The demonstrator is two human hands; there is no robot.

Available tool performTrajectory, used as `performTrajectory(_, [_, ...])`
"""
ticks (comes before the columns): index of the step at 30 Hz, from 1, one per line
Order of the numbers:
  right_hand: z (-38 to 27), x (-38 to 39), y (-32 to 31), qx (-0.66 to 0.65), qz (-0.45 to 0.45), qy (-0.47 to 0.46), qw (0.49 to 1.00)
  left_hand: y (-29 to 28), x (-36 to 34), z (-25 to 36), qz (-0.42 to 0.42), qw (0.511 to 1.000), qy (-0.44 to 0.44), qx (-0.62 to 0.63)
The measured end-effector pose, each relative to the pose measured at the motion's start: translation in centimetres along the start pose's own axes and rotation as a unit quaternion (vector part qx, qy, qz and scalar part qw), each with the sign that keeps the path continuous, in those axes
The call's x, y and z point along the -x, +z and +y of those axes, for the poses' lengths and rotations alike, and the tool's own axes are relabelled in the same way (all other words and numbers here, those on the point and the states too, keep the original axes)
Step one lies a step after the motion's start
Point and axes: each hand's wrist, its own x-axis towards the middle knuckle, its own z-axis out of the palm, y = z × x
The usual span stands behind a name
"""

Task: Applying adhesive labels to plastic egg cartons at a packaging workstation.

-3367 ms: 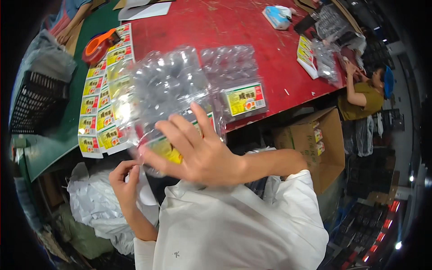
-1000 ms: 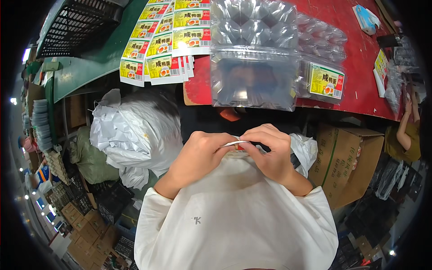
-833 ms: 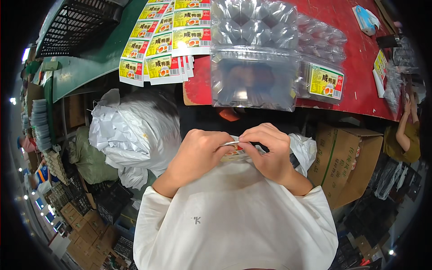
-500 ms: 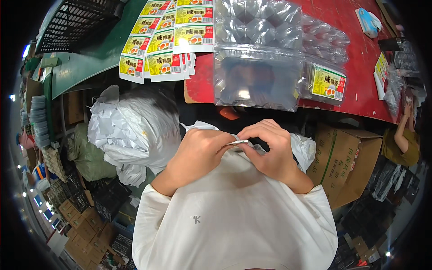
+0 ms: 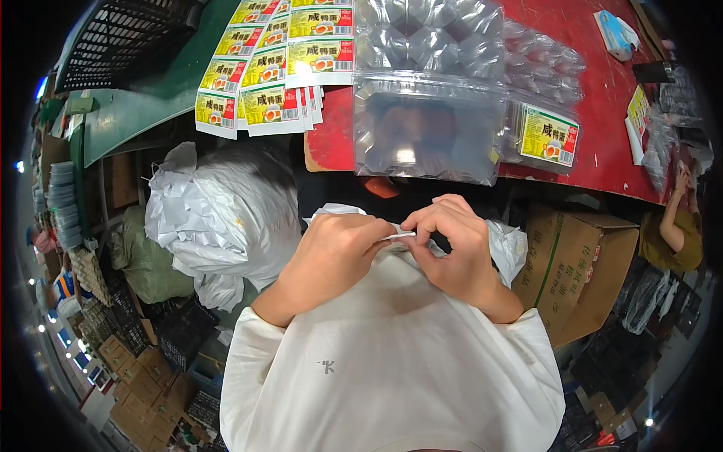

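In front of my chest, my left hand (image 5: pixel 343 242) and my right hand (image 5: pixel 453 239) meet with their fingertips almost touching. Both are closed in a pinch on a thin white folded strip (image 5: pixel 399 235); whether it is paper, plastic or cloth cannot be made out. The left thumb and fingers grip its left end, and the right thumb and index finger hold the other. Crumpled white material (image 5: pixel 337 210) shows just beyond my left hand, and more white sheeting (image 5: pixel 509 247) sticks out beside my right wrist.
Ahead, a red table (image 5: pixel 329 124) carries clear plastic trays (image 5: pixel 429 129), printed label sheets (image 5: pixel 269 104) and a smaller labelled pack (image 5: pixel 548 137). Left stands a stuffed white sack (image 5: pixel 248 200), right a cardboard box (image 5: pixel 565 275). A black crate (image 5: pixel 124 41) rests on the green table (image 5: pixel 143 120). Another person (image 5: pixel 672 233) is far right.
The white strip has tilted slightly and shows more of its folded edge between my fingertips. Both hands keep their grip and have barely moved; the whole view has shifted a little.
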Motion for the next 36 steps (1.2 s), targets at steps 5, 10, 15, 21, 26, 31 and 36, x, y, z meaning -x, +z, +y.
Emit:
performTrajectory(5, [-0.4, -0.5, -0.1, 0.034, 0.017, 0.034, 0.999, 0.0, -0.1, -0.1, 0.017, 1.000, 0.004, 0.003])
performTrajectory(10, [0.3, -0.1, -0.1, 0.023, -0.002, -0.014, 1.000, -0.3, -0.3, 0.0, -0.012, 1.000, -0.015, -0.008])
performTrajectory(15, [-0.2, 0.2, 0.3, 0.072, 0.057, -0.115, 0.989, -1.1, -0.9, -1.1, -0.061, 0.996, 0.011, 0.057])
performTrajectory(21, [-4.3, 1.2, -0.8, 0.189, 0.044, -0.280, 0.940, -2.7, -1.4, -2.2, -0.217, 0.907, -0.008, 0.361])
performTrajectory(26, [-7.0, 0.0, -1.5, 0.176, 0.047, -0.397, 0.900, -1.1, -2.3, -3.9, -0.145, 0.895, -0.154, 0.392])
performTrajectory(31, [-6.7, -2.8, -3.7, -0.056, 0.050, -0.341, 0.937, -1.5, -0.4, -5.2, -0.048, 0.919, -0.181, 0.348])
performTrajectory(36, [-3.2, -4.0, -6.8, -0.117, 0.189, -0.183, 0.958, -3.2, -0.8, -2.4, 0.079, 0.956, -0.173, 0.224])
